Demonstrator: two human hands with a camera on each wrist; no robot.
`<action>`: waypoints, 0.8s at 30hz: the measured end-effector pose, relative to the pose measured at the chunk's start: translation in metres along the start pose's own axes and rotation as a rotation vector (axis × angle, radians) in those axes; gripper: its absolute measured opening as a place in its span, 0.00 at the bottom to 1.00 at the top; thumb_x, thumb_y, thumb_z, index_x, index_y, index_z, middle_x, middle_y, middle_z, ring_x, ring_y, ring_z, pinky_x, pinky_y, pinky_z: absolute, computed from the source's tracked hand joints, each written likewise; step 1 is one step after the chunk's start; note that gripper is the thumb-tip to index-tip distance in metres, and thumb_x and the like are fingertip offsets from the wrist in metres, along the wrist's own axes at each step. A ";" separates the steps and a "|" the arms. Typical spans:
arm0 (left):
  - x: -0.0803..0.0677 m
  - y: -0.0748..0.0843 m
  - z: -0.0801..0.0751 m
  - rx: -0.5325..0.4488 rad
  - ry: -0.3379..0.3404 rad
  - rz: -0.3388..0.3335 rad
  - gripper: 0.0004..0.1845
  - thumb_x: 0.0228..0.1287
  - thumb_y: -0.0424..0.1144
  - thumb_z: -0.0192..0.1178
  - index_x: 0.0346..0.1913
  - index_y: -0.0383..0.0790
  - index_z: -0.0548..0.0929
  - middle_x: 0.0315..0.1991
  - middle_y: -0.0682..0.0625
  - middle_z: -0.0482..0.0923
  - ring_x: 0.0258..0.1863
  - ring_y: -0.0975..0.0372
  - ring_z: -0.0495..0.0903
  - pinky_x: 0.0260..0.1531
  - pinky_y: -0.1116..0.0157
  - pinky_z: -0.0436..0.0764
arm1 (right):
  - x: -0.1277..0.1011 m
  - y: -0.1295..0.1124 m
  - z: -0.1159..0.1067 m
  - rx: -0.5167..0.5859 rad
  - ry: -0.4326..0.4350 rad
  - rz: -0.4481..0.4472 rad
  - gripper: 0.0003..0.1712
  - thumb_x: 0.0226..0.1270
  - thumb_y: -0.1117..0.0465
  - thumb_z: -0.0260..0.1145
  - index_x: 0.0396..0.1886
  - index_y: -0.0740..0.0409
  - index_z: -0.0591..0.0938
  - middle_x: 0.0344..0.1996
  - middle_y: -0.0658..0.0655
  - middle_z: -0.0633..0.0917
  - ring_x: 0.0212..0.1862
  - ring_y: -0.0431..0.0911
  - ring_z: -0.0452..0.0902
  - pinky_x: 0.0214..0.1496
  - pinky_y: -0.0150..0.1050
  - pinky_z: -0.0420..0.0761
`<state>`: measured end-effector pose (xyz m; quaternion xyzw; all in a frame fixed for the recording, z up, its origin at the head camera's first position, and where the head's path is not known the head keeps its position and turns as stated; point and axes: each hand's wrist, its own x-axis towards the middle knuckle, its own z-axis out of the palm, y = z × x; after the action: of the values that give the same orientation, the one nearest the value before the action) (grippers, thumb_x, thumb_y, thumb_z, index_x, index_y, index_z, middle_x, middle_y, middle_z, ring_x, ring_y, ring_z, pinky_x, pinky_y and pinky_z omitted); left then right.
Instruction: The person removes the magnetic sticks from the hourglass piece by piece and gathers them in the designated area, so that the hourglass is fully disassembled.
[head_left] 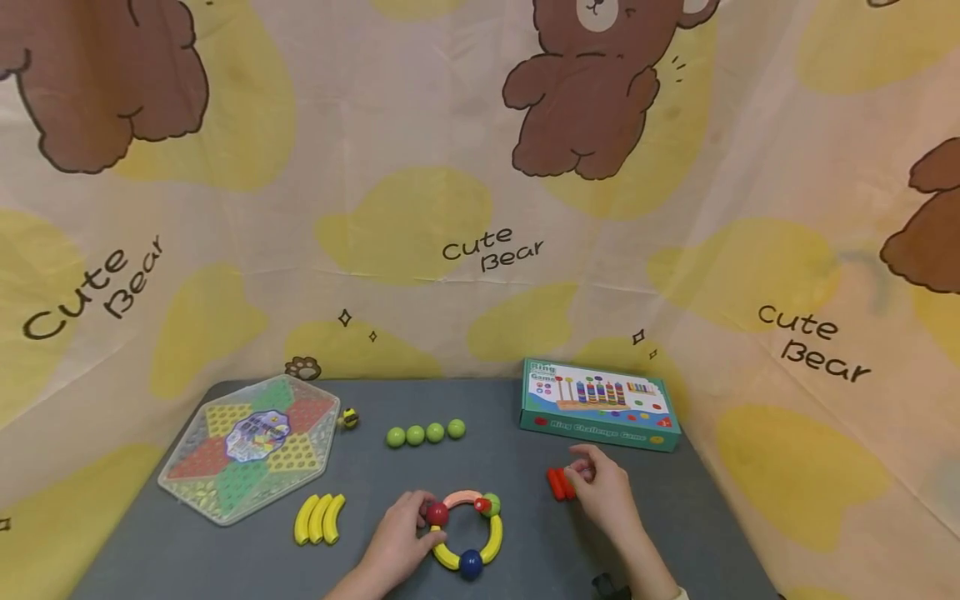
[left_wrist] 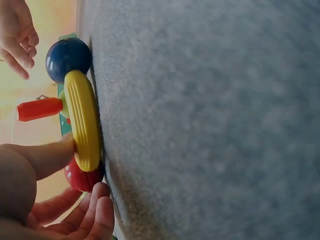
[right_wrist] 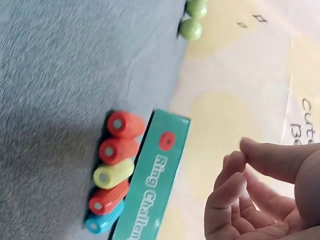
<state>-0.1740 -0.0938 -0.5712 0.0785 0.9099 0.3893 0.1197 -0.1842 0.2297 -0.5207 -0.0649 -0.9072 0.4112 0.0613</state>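
Observation:
My left hand holds a ring of magnetic sticks and balls on the table. Its thumb lies against a curved yellow stick, and its fingers are round the red ball. A blue ball, a second yellow stick, a pink curved stick and a green ball complete the loop. From the green ball a straight red stick points upward. My right hand, fingers loosely bent and holding nothing, hovers by a row of short sticks: red, yellow and blue.
Three curved yellow sticks lie left of my left hand. Several green balls line up farther back. A hexagonal board game case sits at the left, beside a small yellow-and-black toy. At the back right lies a green game box.

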 end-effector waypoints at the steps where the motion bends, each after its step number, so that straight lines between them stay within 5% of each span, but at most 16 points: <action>1: 0.000 0.000 0.000 -0.006 -0.002 -0.003 0.24 0.56 0.40 0.76 0.53 0.40 0.80 0.39 0.52 0.74 0.36 0.63 0.74 0.35 0.63 0.78 | -0.001 -0.002 0.001 0.003 -0.008 -0.009 0.18 0.65 0.64 0.72 0.54 0.59 0.83 0.34 0.51 0.86 0.33 0.42 0.77 0.30 0.32 0.78; 5: 0.000 0.000 -0.001 -0.019 -0.010 0.016 0.25 0.57 0.37 0.74 0.58 0.39 0.79 0.39 0.52 0.75 0.37 0.62 0.76 0.36 0.62 0.79 | -0.006 -0.010 0.009 0.028 -0.054 -0.042 0.19 0.61 0.66 0.74 0.52 0.58 0.84 0.36 0.53 0.88 0.36 0.42 0.80 0.33 0.32 0.80; 15: -0.002 -0.005 0.000 -0.039 -0.035 0.002 0.30 0.55 0.46 0.76 0.58 0.38 0.79 0.39 0.52 0.75 0.32 0.62 0.73 0.29 0.65 0.73 | -0.012 -0.022 0.033 0.051 -0.182 -0.114 0.21 0.58 0.67 0.76 0.52 0.58 0.83 0.40 0.57 0.87 0.38 0.41 0.80 0.39 0.31 0.81; 24: 0.002 -0.003 0.001 -0.055 -0.068 0.015 0.27 0.58 0.40 0.75 0.59 0.40 0.79 0.39 0.52 0.75 0.34 0.63 0.74 0.31 0.65 0.75 | -0.016 -0.028 0.056 0.003 -0.454 -0.234 0.26 0.56 0.68 0.77 0.56 0.57 0.83 0.44 0.55 0.84 0.39 0.42 0.76 0.37 0.32 0.78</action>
<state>-0.1758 -0.0947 -0.5749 0.0952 0.8937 0.4120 0.1497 -0.1798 0.1675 -0.5366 0.1344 -0.8985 0.4066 -0.0967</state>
